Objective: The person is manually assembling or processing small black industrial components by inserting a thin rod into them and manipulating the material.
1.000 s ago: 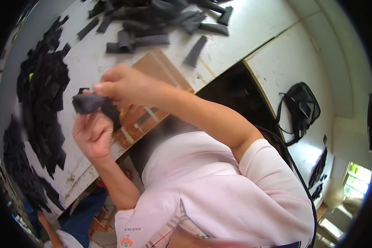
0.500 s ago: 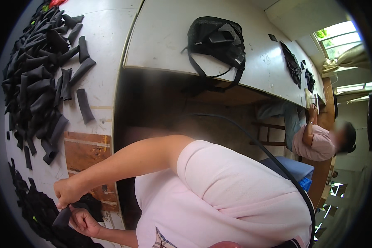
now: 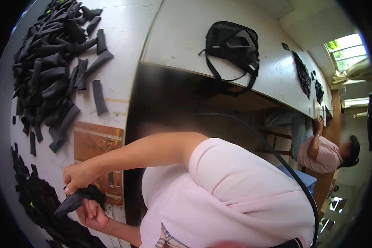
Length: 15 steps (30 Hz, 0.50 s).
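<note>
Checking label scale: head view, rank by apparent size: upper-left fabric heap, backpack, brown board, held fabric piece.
Upper-left fabric heap
Backpack, brown board: too close to rank; board partly covered
Held fabric piece

We see the black fabric piece (image 3: 68, 205) partly hidden by the hands (image 3: 80, 175), the lower fabric heap (image 3: 43, 204) cut off.

A pale pink, short-sleeved shirt (image 3: 248, 188), creased in soft folds, is worn. Its right sleeve (image 3: 206, 161) is finished with a hem above the elbow. On the shirt's front, a beige plaid strip (image 3: 165, 238) is edged in dark. Near the shirt's neck end, a dark trim (image 3: 294, 242) is marked by white. Beside the shirt's right shoulder, a black cable (image 3: 292, 171) is seen.
</note>
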Tool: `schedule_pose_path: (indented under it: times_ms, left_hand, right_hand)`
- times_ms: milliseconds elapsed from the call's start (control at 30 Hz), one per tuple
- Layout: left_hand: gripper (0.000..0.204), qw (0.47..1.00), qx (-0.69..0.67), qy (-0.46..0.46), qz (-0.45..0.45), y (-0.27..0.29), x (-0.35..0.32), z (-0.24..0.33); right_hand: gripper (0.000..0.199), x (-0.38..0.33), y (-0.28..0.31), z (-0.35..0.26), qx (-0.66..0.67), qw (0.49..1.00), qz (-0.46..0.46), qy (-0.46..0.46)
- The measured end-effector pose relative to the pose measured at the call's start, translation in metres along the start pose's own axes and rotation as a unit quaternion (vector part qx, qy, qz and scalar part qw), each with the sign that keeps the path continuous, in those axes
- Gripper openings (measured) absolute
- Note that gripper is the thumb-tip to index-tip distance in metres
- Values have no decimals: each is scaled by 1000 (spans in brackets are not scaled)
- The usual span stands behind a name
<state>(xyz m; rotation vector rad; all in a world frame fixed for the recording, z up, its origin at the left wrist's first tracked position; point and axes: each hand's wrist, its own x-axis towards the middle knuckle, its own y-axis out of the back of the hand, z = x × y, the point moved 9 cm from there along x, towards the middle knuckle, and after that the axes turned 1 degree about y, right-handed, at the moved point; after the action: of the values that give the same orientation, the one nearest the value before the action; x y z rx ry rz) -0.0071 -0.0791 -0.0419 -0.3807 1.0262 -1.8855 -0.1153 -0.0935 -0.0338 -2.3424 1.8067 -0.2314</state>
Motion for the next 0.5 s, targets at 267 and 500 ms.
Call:
schedule_pose_path:
  times_ms: [267, 500]
  left_hand:
    - [25, 823, 466, -321, 49, -85, -13, 44]
    - [9, 900, 221, -374, 26, -78, -15, 56]
  right_hand:
    - [24, -23, 33, -51, -213, 966, 118, 90]
    - [32, -31, -24, -109, -601, 772, -12, 206]
